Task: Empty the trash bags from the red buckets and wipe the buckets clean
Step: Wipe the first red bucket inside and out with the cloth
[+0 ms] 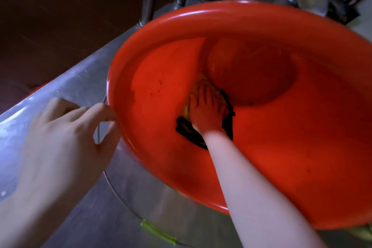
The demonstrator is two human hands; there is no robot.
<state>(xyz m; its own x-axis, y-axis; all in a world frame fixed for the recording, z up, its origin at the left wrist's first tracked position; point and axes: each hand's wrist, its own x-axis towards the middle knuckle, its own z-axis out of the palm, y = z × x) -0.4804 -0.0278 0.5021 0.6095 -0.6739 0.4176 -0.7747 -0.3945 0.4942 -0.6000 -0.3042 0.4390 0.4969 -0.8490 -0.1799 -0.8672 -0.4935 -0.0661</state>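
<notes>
**While one hand steadies the rim, the other wipes deep inside a red bucket**

As I watch through the head camera, the right hand (207, 110) lies flat, fingers spread and fairly straight. It presses a crumpled cloth (187, 129), part yellow and part dark, against the inner wall close to the base. It does not grip the cloth, only bears down on it.

Out at the near edge, the left hand (60, 137) has its fingers curled. Forefinger and thumb appear to pinch the lip, though blur softens the contact.

Both hands work on the red bucket (281, 147), which lies tipped on its side on a steel tabletop (80, 78), mouth towards me. It is glossy orange-red plastic, wide at the mouth and narrowing to a round base. No bag lines it. Dark specks (159, 84) dot the wall left of the cloth.

I judge it light and a little springy, smooth enough to slide or roll on the steel under pressure. The rolled rim looks the stiffest place to hold, so bracing there makes sense.

A thin wire handle (112, 185) with a green grip (158, 234) trails across the tabletop below the rim.
</notes>
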